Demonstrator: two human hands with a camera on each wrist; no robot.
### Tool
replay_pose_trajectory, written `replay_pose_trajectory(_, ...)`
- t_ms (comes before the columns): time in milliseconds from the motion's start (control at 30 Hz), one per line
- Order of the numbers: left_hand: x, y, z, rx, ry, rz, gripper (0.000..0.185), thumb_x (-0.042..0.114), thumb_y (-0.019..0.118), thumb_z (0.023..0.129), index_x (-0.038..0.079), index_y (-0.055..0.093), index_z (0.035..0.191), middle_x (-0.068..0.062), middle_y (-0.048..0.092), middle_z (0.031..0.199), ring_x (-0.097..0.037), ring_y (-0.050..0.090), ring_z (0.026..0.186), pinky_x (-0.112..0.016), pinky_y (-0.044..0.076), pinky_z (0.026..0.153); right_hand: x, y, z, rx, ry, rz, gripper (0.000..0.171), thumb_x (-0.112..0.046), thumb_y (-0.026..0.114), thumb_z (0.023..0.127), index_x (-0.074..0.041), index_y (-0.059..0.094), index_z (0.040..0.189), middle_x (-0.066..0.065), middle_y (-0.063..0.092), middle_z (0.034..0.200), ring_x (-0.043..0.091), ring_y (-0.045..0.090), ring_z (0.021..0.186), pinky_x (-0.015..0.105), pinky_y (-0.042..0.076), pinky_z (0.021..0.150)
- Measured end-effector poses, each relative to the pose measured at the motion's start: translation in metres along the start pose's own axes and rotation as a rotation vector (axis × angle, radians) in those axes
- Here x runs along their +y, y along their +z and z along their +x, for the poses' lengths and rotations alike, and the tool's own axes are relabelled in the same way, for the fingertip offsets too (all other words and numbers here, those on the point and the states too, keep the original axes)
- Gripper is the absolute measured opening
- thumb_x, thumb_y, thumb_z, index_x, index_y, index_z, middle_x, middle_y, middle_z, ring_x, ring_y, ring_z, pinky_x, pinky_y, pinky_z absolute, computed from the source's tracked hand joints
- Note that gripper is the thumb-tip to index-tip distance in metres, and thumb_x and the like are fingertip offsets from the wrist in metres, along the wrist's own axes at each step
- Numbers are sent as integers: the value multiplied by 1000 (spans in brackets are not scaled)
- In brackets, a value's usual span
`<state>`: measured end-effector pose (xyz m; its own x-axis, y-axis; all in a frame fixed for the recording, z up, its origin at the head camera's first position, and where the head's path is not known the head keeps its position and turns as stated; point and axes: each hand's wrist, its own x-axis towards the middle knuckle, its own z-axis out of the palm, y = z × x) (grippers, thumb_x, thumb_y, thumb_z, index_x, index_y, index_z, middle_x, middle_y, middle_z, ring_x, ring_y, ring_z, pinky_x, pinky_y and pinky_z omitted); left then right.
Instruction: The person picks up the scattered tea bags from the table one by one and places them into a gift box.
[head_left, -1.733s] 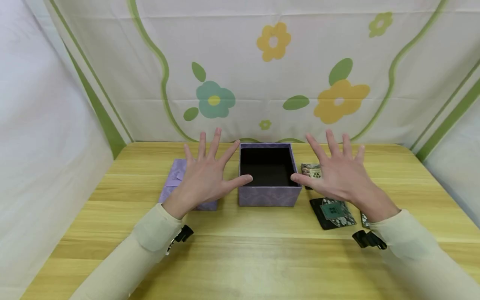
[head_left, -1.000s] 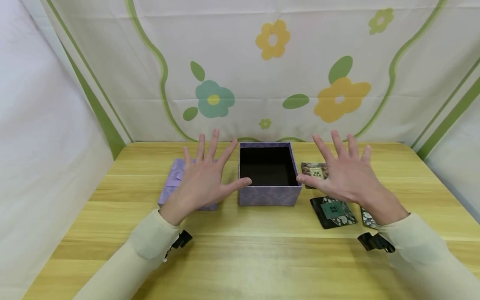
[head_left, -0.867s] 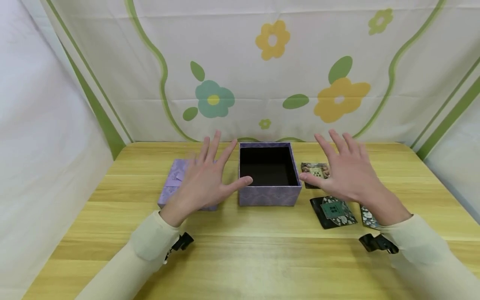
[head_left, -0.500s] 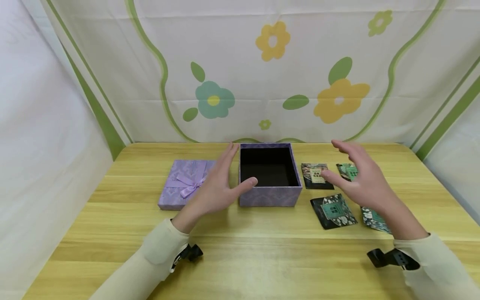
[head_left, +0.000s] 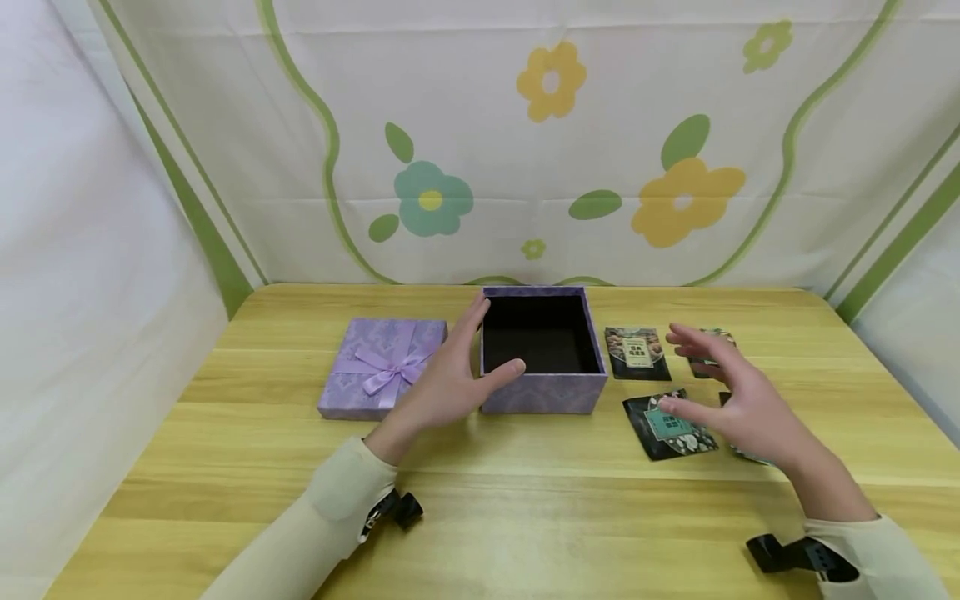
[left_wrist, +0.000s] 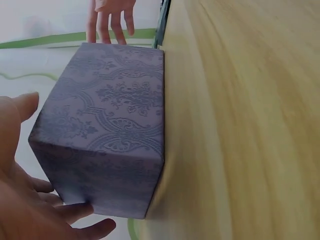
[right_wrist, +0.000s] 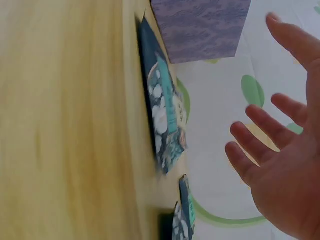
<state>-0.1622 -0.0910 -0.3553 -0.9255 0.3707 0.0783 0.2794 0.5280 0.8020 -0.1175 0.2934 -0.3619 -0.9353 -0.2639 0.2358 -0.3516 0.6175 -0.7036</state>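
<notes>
A purple patterned box with a black inside stands topless at the table's middle. My left hand is at its left side, thumb over the front rim; in the left wrist view the fingers lie along the box's side. My right hand hovers above several small dark packets, its fingers loosely bent and holding nothing. Beneath its thumb lies a black packet with a teal label. Behind that is a packet with a cream label. Two more packets are partly hidden by the right hand.
The purple lid with a ribbon bow lies left of the box. A white cloth with printed flowers hangs behind the wooden table.
Both hands have come down from a raised, spread pose. My left hand has moved right to the box; the right hand has moved right and lower over the packets, its fingers bending.
</notes>
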Motion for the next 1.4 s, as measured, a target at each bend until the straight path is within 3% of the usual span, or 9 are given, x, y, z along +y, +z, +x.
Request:
replay_pose_trajectory(267, -4, -3, -1, -16, 15, -2, 97, 65, 66, 98, 32, 13, 172, 25, 0, 178, -22, 18, 166, -65, 28, 128, 10, -1, 0, -86, -21, -5, 80, -13, 88, 88, -23, 50, 158, -9, 53, 154, -8, 47, 134, 2, 31, 106)
replay_pose_trajectory(467, -5, -2, 0, -27, 16, 15, 95, 67, 64, 98, 33, 15, 172, 26, 0, 177, -22, 20, 166, -67, 30, 126, 17, -8, -5, -170, -5, -79, 76, -24, 89, 88, -24, 54, 155, -2, 52, 153, -18, 38, 133, -2, 26, 102)
replay_pose_trajectory(567, -5, -2, -1, -28, 18, 19, 95, 66, 64, 98, 32, 15, 172, 25, -1, 178, -23, 19, 166, -67, 30, 126, 19, -10, -6, -192, 20, -113, 75, -30, 90, 87, -30, 55, 153, 0, 51, 155, -14, 38, 134, 0, 28, 100)
replay_pose_trajectory(667, -5, -2, -1, -28, 17, 18, 95, 66, 64, 98, 32, 14, 172, 24, 0, 178, -23, 19, 166, -67, 29, 126, 20, -12, -6, -220, 48, -144, 75, -37, 90, 86, -34, 55, 152, 1, 53, 155, 4, 42, 140, 12, 37, 103)
replay_pose_trajectory(767, -5, -2, -1, -29, 22, 15, 95, 66, 64, 98, 32, 14, 172, 24, -1, 178, -23, 19, 166, -68, 29, 126, 21, -12, -5, -255, 66, -155, 73, -40, 90, 85, -36, 56, 150, 0, 55, 154, 24, 45, 142, 40, 44, 109)
replay_pose_trajectory(867, -5, -3, -1, -30, 25, 13, 95, 65, 64, 99, 32, 13, 172, 23, -1, 178, -23, 20, 166, -68, 30, 126, 22, -12, -4, -282, 72, -153, 71, -43, 90, 84, -34, 59, 147, 0, 56, 153, 33, 45, 143, 63, 43, 106)
replay_pose_trajectory(1100, -6, -4, -2, -26, 16, 12, 95, 67, 64, 98, 33, 13, 172, 26, -1, 177, -21, 24, 165, -67, 30, 126, 26, -11, -3, -298, 71, -157, 71, -43, 93, 80, -32, 62, 143, 6, 56, 154, 37, 39, 149, 53, 36, 113)
replay_pose_trajectory(1267, -6, -3, -2, -30, 15, 12, 95, 66, 63, 99, 33, 13, 172, 26, -1, 177, -21, 25, 164, -67, 30, 126, 28, -11, -3, -324, 63, -135, 81, -43, 96, 75, -27, 62, 146, 12, 56, 154, 51, 34, 150, 76, 32, 109)
replay_pose_trajectory(1400, -5, -2, -2, -29, 20, 12, 94, 65, 63, 99, 33, 13, 172, 25, -1, 178, -22, 26, 164, -68, 30, 125, 28, -10, -5, -345, 58, -161, 86, -48, 96, 74, -26, 60, 148, 12, 54, 154, 52, 35, 149, 77, 34, 106)
